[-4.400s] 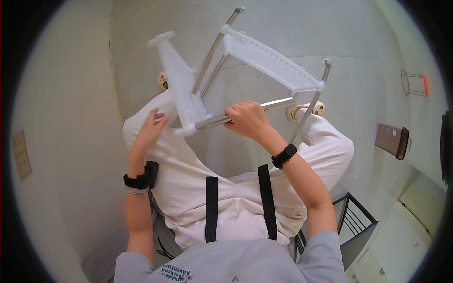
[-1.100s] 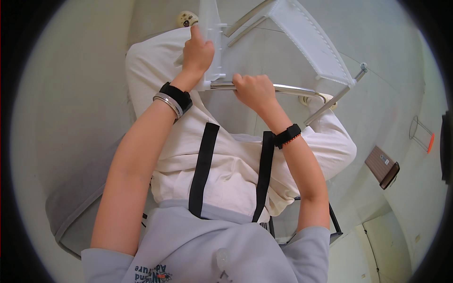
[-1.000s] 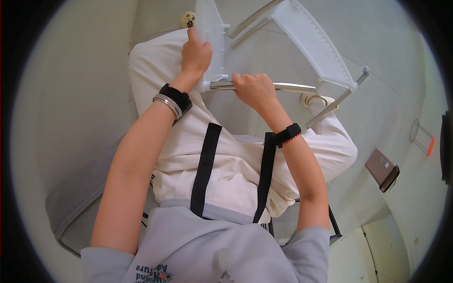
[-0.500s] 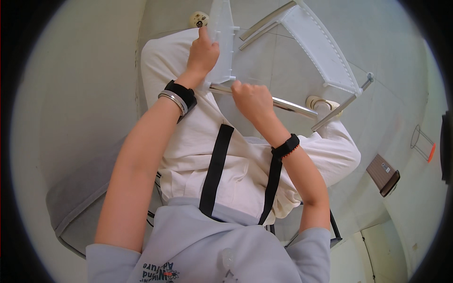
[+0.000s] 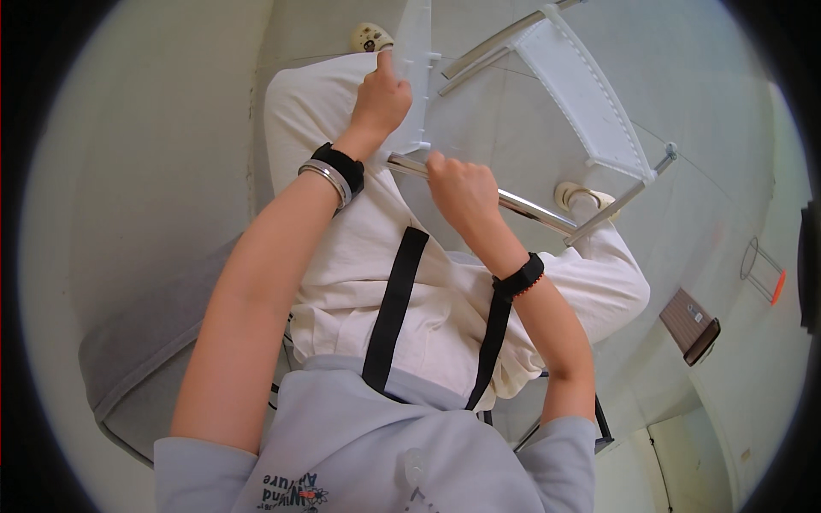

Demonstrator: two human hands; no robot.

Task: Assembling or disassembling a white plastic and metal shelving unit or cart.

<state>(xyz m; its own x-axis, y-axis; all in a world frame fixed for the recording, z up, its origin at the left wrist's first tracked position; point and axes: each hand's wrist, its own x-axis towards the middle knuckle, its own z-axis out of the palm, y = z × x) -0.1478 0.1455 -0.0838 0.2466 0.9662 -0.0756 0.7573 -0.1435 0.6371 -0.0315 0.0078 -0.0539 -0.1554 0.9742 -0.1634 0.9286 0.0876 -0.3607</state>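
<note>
A white plastic rack frame point(image 5: 575, 94) with metal tubes is held over my lap. My left hand point(image 5: 380, 101) grips its near white upright panel point(image 5: 416, 77), thumb pointing up along the edge. My right hand point(image 5: 457, 190) is closed around a shiny metal tube point(image 5: 522, 207) that runs from that panel toward the far white panel. I sit in white trousers with black straps hanging down. Both wrists wear dark bands, the left also a silver bangle.
A grey cushion or seat point(image 5: 145, 359) lies at my left. A brown flat object point(image 5: 691, 323) rests on the pale floor at right, with a small wire stand with an orange end point(image 5: 764, 272) beyond it. My shoes point(image 5: 370, 38) show near the top.
The frame has been tipped and drawn closer, now reaching past the top edge. My left hand rose up the white panel; my right hand stayed on the tube.
</note>
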